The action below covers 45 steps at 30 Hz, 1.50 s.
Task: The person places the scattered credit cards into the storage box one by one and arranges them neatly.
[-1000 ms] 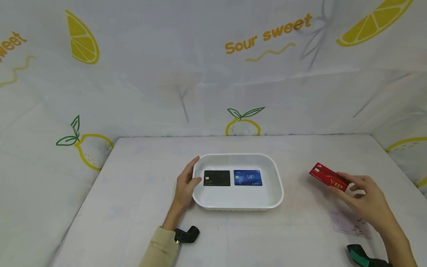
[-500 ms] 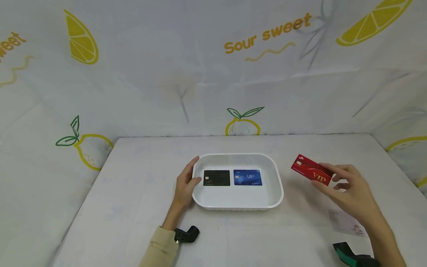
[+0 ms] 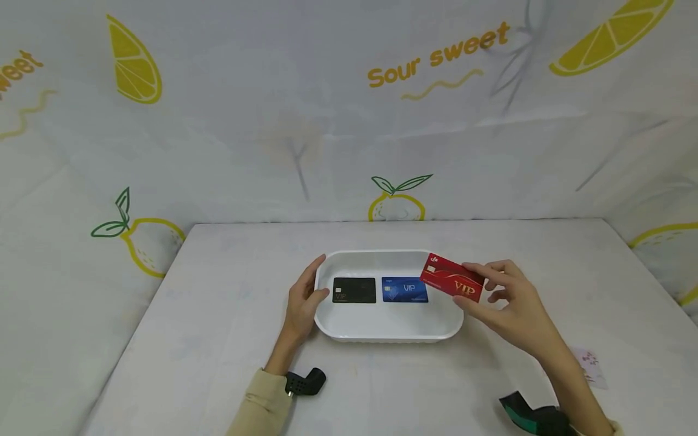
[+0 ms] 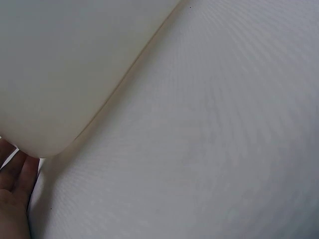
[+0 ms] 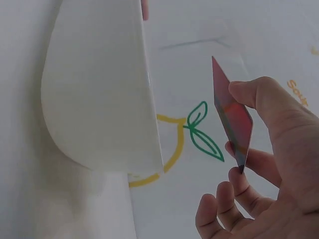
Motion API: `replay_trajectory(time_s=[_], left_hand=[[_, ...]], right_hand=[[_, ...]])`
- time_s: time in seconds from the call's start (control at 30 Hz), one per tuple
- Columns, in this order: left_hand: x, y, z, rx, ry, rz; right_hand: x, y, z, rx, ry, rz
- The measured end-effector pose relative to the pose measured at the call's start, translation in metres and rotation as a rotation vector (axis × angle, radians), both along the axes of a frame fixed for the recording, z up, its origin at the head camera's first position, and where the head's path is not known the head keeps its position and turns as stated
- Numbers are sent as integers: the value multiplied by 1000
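A white tray point(image 3: 389, 324) holds a black VIP card point(image 3: 354, 290) on the left and a blue VIP card point(image 3: 400, 289) beside it. My left hand point(image 3: 301, 303) grips the tray's left end, thumb over the rim and fingers along the outside. Between thumb and fingers, my right hand point(image 3: 512, 306) pinches a red VIP card point(image 3: 449, 275) by its right end. That card is tilted above the tray's right side and hides the blue card's upper right corner. In the right wrist view the red card point(image 5: 234, 114) is seen nearly edge-on, apart from the tray point(image 5: 99, 89).
A pale pinkish card point(image 3: 591, 366) lies on the white table point(image 3: 218, 339) at the right, partly hidden by my right forearm. Behind the table hangs a white cloth point(image 3: 229, 133) printed with lemons. A black wrist device point(image 3: 306, 383) sits on my left wrist.
My right hand has carried the red card leftward from the right side of the table to above the tray. My left hand, the tray and the two cards in it have stayed put.
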State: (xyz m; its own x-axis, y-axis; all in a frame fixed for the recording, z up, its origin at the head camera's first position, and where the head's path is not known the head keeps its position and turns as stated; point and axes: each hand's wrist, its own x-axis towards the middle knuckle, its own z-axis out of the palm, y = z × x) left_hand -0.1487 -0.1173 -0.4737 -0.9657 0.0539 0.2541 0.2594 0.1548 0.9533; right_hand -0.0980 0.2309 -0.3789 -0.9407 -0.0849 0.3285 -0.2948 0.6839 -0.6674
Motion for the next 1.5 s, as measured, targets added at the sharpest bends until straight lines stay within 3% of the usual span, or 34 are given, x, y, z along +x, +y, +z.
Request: replay_trajectory(time_s=[0.37,0.73,1.17,1.5], left_hand=[[0,-1,0,-6,-5,2],[0,1,0,-35,3,2],[-1,0,-2,-35,20,-3],[-1,-2,-2,-37,30,-9]], right_hand=[[-7,-46,-2,-8,-72,114],[-13,-83,-20,-35,-170,223],[-23,-103,-28,-42,-193,292],[-33,-115,-32,1,-277,365]])
